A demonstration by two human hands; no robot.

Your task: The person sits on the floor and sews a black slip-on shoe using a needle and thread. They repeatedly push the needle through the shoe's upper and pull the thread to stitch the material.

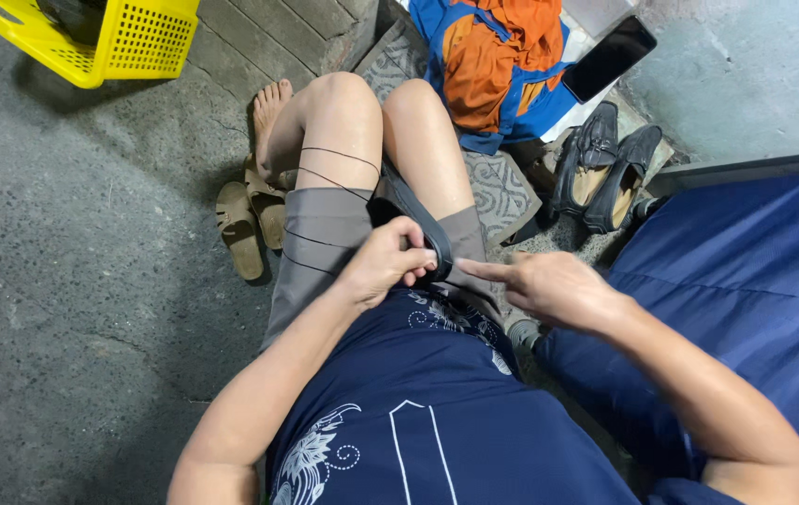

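Nearest the lens, a dark blue shirt point(437, 411) with white line patterns fills the bottom of the head view, and both bare forearms reach forward from it over the lap. Grey shorts point(320, 248) cover the thighs, and the bare knees point up the frame toward a patterned mat point(498, 187).

On the lap, between the thighs, lies a dark shoe point(414, 220), its length running up and to the left. The left hand point(385, 262) is curled closed around the near end of this shoe, fingers wrapped over its edge and thumb on top. A thin black thread point(339, 168) runs from that spot across the left thigh and shorts in several taut lines.

The right hand point(549, 285) sits just beside the shoe, to its right. Its index finger is stretched out straight, the tip touching or almost touching the shoe's near edge; the other fingers are loosely folded and grip nothing that can be seen.

Beyond the knees stands a pair of black loafers point(601, 168) beside orange and blue cloth point(493, 65) and a black phone point(610, 56). Tan sandals point(245, 220) lie on the concrete floor point(72, 281) by the left foot, a yellow crate point(109, 37) sits at top left, and blue fabric point(746, 281) spreads to the right.
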